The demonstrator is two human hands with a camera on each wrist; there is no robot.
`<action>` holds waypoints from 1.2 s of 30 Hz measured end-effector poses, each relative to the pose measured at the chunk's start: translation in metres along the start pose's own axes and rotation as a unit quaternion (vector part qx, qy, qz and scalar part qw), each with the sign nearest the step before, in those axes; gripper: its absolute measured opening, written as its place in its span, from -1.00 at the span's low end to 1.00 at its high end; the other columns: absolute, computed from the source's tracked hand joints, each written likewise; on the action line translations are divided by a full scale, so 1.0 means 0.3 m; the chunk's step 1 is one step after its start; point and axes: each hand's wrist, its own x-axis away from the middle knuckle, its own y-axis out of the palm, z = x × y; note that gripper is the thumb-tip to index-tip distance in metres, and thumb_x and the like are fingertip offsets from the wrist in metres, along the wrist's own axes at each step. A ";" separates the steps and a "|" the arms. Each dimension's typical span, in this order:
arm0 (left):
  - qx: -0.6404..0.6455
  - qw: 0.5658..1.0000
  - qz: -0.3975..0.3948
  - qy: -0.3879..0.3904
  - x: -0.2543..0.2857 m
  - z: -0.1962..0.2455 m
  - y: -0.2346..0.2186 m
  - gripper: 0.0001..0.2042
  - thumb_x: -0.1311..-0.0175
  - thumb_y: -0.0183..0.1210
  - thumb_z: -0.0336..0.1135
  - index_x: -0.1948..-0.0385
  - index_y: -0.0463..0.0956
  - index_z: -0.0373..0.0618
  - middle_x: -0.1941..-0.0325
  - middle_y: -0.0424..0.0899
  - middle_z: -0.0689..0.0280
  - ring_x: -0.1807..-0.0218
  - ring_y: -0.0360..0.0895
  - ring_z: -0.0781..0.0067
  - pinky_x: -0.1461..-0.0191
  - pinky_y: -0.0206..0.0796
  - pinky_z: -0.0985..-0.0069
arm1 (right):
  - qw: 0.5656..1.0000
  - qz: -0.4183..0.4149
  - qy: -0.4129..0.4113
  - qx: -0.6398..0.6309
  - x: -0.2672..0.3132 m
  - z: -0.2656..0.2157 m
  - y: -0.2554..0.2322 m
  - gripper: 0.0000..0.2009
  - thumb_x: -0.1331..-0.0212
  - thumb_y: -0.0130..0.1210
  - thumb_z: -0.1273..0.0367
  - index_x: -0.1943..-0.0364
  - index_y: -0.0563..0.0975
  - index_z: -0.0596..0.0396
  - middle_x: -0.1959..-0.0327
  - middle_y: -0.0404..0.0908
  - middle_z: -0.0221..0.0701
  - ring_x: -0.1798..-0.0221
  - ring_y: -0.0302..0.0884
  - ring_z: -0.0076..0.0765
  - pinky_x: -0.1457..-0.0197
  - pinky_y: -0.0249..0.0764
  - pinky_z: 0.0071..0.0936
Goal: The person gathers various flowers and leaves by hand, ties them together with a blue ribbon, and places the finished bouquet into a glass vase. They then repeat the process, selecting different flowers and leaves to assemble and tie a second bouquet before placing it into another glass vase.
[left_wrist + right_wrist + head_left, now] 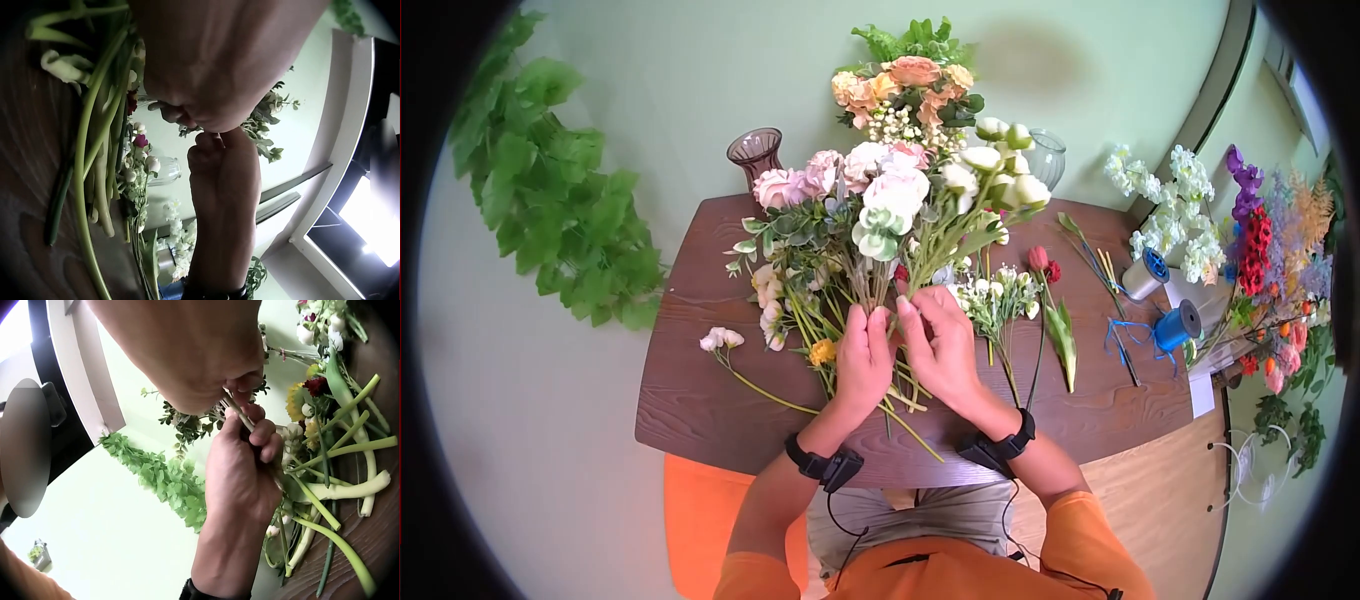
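We're seeing the L hand (863, 365) clamping its grip on the stems (865, 285) of the pink-&-white bouquet (890, 195), w/ the R hand (945, 350) pinching stems just beside it. The bouquet is standing roughly upright over the table (700, 400), blooms pointing to 12 o'clock. Around the hands we're noting: yellow flower (822, 352) lying approx. 9 o'clock, red tulip (1037, 258) at 2, blue ribbon spool (1173, 328) at 3, purple vase (755, 152) standing at 11, clear vase (1048, 162) at 1.

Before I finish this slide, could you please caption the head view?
Left hand and right hand hold a bouquet by its stems over a table, spools at right.
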 end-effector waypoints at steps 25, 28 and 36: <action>0.313 0.919 -0.170 -0.167 0.018 0.030 0.001 -0.74 -0.69 -0.20 -0.15 0.12 0.33 -0.13 0.48 0.32 0.42 0.57 0.13 0.76 0.54 0.01 0.73 | 0.969 0.021 0.180 -0.168 -0.033 0.069 -0.063 -0.78 -0.30 0.34 0.36 0.20 0.58 0.26 0.47 0.68 -0.43 0.57 0.51 -0.77 0.58 0.32 -0.71; 0.334 0.900 -0.204 -0.189 0.005 0.046 -0.009 -0.74 -0.69 -0.21 -0.17 0.04 0.34 -0.17 0.43 0.37 0.38 0.57 0.16 0.74 0.53 0.06 0.72 | 0.956 0.010 0.187 -0.226 -0.038 0.063 -0.077 -0.80 -0.34 0.29 0.38 0.25 0.53 0.24 0.45 0.65 -0.44 0.52 0.57 -0.74 0.58 0.40 -0.70; 0.362 0.866 -0.280 -0.200 -0.008 0.021 -0.020 -0.69 -0.68 -0.20 -0.14 -0.18 0.32 -0.16 0.36 0.41 0.33 0.53 0.32 0.64 0.46 0.29 0.62 | 0.944 0.002 0.198 -0.263 -0.041 0.075 -0.092 -0.83 -0.36 0.28 0.41 0.26 0.52 0.19 0.44 0.60 -0.51 0.51 0.59 -0.74 0.60 0.35 -0.75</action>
